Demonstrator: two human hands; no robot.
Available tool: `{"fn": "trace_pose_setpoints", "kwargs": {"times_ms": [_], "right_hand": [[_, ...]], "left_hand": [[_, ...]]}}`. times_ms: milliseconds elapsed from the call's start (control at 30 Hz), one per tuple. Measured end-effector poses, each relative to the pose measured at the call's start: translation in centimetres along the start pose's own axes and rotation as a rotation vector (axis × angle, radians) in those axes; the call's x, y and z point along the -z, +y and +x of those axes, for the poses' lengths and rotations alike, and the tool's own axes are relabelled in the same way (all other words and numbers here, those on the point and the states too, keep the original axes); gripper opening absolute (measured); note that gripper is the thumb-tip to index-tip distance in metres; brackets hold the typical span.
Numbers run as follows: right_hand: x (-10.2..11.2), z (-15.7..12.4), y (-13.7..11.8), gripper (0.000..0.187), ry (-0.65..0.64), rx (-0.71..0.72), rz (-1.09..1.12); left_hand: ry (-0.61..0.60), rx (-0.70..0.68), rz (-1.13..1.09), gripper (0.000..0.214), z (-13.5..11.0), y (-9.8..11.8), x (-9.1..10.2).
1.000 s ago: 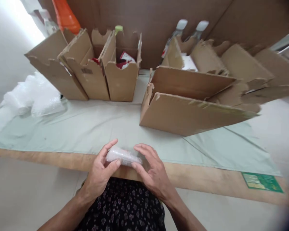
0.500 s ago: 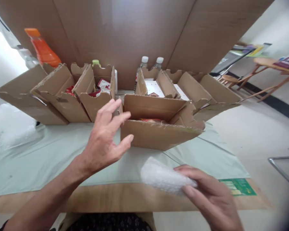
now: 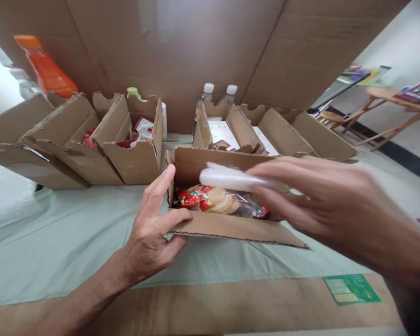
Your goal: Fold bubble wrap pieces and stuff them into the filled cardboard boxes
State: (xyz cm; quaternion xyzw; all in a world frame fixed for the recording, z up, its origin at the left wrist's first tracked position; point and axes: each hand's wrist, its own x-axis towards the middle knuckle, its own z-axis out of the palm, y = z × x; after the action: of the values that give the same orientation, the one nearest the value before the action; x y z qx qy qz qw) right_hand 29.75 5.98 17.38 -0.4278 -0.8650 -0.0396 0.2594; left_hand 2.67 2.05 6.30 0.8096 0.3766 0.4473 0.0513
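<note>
My left hand (image 3: pixel 155 224) grips the left corner of an open cardboard box (image 3: pixel 231 228) on the green cloth, thumb on its front wall. Inside the box lies a red snack packet (image 3: pixel 217 200) with round biscuits. My right hand (image 3: pixel 329 205) hovers over the box, its fingers closed on a small white bubble-wrapped bundle (image 3: pixel 227 178) that sticks out to the left above the packet.
More open cardboard boxes (image 3: pixel 129 154) stand at the back left and back right (image 3: pixel 266 128), some with packets inside. An orange bottle (image 3: pixel 45 70) and two clear bottles (image 3: pixel 217 95) stand against the cardboard backdrop. A green card (image 3: pixel 352 289) lies on the wooden table edge.
My left hand went forward and took the box's left corner. My right hand carried the wrapped bundle up from the table edge to above the open box.
</note>
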Motion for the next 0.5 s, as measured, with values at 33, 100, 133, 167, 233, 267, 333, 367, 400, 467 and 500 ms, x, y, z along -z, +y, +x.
{"fn": "trace_pose_setpoints", "kwargs": {"times_ms": [33, 100, 133, 167, 233, 267, 333, 367, 400, 467, 500], "right_hand": [[-1.1, 1.8, -0.3, 0.017, -0.106, 0.132, -0.097], [-3.6, 4.8, -1.0, 0.015, -0.261, 0.255, -0.214], [-5.0, 6.0, -1.3, 0.016, -0.335, 0.27, -0.222], [-6.4, 7.0, -1.7, 0.02, -0.414, 0.287, -0.212], [-8.9, 8.5, -2.6, 0.026, -0.56, 0.331, -0.19], [-9.9, 9.0, -3.0, 0.027, -0.609, 0.347, -0.191], [-11.3, 9.8, -3.5, 0.026, -0.671, 0.352, -0.192], [-11.5, 10.0, -3.6, 0.025, -0.69, 0.34, -0.179], [-11.4, 10.2, -3.5, 0.022, -0.709, 0.32, -0.151], [-10.1, 9.9, -2.9, 0.018, -0.72, 0.261, -0.055], [-9.0, 9.4, -2.4, 0.022, -0.696, 0.226, 0.004]], "left_hand": [[0.002, -0.001, 0.0, 0.032, 0.0, 0.0, -0.1], [0.007, -0.001, -0.001, 0.032, -0.1, 0.0, -0.2], [0.009, -0.001, -0.003, 0.032, -0.2, 0.0, -0.3], [0.012, 0.001, -0.006, 0.031, -0.2, 0.0, -0.3], [0.016, 0.005, -0.016, 0.031, -0.1, 0.0, -0.3], [0.017, 0.004, -0.022, 0.031, -0.1, 0.0, -0.3], [0.017, 0.0, -0.038, 0.032, 0.0, -0.1, -0.3], [0.014, -0.004, -0.047, 0.033, 0.0, -0.2, -0.3], [0.012, -0.007, -0.056, 0.034, 0.0, -0.2, -0.3], [0.022, 0.001, -0.075, 0.037, 0.0, -0.2, -0.4], [0.037, 0.015, -0.084, 0.041, -0.1, -0.2, -0.4]]}}
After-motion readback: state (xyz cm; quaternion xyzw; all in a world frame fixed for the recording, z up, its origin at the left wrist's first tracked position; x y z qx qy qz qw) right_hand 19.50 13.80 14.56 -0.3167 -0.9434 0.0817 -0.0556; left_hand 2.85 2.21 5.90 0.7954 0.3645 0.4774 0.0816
